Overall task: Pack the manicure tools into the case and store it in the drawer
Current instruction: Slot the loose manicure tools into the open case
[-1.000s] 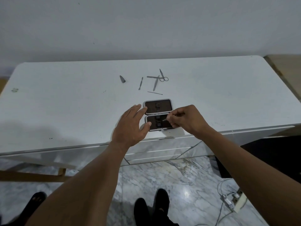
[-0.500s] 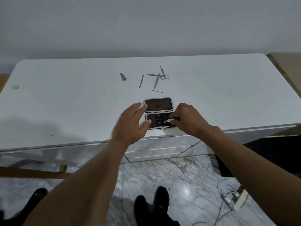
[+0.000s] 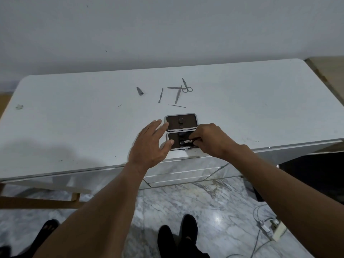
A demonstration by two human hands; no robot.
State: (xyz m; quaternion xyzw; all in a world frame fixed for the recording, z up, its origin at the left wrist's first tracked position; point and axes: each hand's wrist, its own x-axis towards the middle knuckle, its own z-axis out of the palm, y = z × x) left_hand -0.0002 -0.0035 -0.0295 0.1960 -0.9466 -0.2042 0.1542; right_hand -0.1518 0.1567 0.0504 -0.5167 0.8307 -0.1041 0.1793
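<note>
At the centre of the frame the case (image 3: 181, 131) lies open flat near the front edge of the white table (image 3: 74, 118), and the right hand (image 3: 210, 140) pinches a small metal tool (image 3: 189, 140) in narrowed fingertips over the nearer half, seemingly slotting it into the lining. The left hand (image 3: 149, 144) rests with fingers spread loosely, holding nothing, thumb and fingertips against the case's left edge to steady it. The job looks barely begun: a clipper-like piece (image 3: 140, 91), a pusher (image 3: 160, 95), tweezers (image 3: 178, 94), scissors (image 3: 186, 86) and a thin probe (image 3: 177, 106) lie loose above the case, and closing it and storing it in the drawer (image 3: 178, 172) below remain.
</note>
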